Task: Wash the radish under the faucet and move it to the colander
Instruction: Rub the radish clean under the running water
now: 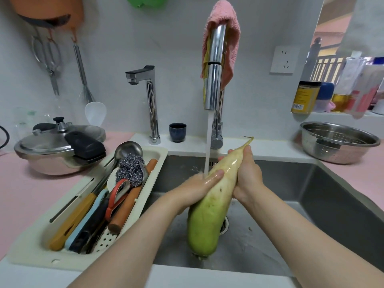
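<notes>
Mid-wash: holds radish [209, 204] slanted under the faucet [215, 69] stream, fingers of right hand [247, 175] curled round the thin end, left hand [199, 188] clasping the middle. Next likely calls for a firm grip on slippery skin, then a carry to the colander [336, 155], right of the faucet.

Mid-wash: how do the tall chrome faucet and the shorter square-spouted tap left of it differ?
The tall chrome faucet runs water onto the green-and-white radish; the shorter square-spouted tap shows no flow. The tall faucet carries a draped pink cloth; the short tap is bare. The faucet arches; the tap bends squarely. Both are shiny metal.
</notes>
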Available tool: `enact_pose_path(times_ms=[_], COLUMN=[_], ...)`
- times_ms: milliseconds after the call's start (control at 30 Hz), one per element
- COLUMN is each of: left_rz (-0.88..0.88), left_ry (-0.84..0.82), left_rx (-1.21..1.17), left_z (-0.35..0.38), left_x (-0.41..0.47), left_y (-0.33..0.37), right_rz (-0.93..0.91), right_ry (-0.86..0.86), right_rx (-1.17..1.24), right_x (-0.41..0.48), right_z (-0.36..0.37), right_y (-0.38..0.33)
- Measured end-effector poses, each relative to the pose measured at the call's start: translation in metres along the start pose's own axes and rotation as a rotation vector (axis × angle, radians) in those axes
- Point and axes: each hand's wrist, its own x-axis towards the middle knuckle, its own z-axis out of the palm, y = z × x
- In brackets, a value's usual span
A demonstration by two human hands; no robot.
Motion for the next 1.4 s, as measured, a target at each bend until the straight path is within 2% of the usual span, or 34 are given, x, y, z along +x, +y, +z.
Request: enact_pose_path(times_ms=[67, 233, 300, 467, 533, 633, 667, 700, 833, 1000, 1067, 1133, 1233, 1300, 1400], left_rz=[0.001, 0.011, 0.040, 0.226, 0.215, 0.112, 0.080, 0.066, 0.079, 0.185, 0.199, 0.158, 0.120, 0.129, 0.179], left_ry=[-0.015, -0.221, -0.154, 0.181, 0.129, -0.175, -0.214, -0.206, 0.015, 0.230, 0.232, 0.152, 0.004, 0.018, 0.141], left_rx=[-0.017, -0.146, -0.082, 0.241, 0.246, 0.010, 0.004, 0.025, 0.028, -0.068, 0.022, 0.090, 0.061, 0.127, 0.257], left_z=[-0.003, -0.016, -0.012, 0.002, -0.004, -0.023, -0.026, -0.027, -0.022, -0.026, -0.026, -0.026, -0.025, -0.019, -0.010], left_x=[0.000, -0.002, -0.003, -0.007, -0.002, 0.002, 0.002, 0.002, 0.002, -0.002, 0.000, 0.001, -0.001, -0.003, -0.003], left_y=[0.002, -0.010, -0.007, 0.013, 0.008, -0.010, -0.015, -0.019, -0.015, -0.009, -0.008, -0.010, -0.009, -0.004, 0.004], right_rz=[0.021, 0.040, 0.038, 0.064, 0.067, 0.069, 0.073, 0.077, 0.073, 0.031, 0.001, -0.015, -0.001, -0.002, 0.001], right_ry=[0.035, 0.119, 0.154, 0.158, 0.178, 0.240, 0.257, 0.267, 0.213, -0.022, -0.013, 0.048, 0.108, 0.131, 0.133], right_rx=[-0.010, -0.053, -0.033, 0.002, 0.001, 0.033, 0.050, 0.064, 0.062, -0.043, -0.074, -0.081, -0.060, -0.055, -0.051], right_x=[0.001, -0.002, -0.003, -0.004, -0.004, -0.002, -0.001, 0.000, 0.000, 0.004, 0.004, 0.004, 0.007, 0.008, 0.007], right_z=[0.001, 0.001, 0.002, 0.008, 0.011, 0.010, 0.008, 0.007, 0.008, 0.017, 0.019, 0.018, 0.010, 0.006, 0.007], right_y=[-0.001, 0.006, 0.005, 0.001, 0.001, 0.001, 0.001, 0.001, 0.001, 0.004, 0.006, 0.005, 0.000, -0.001, 0.000])
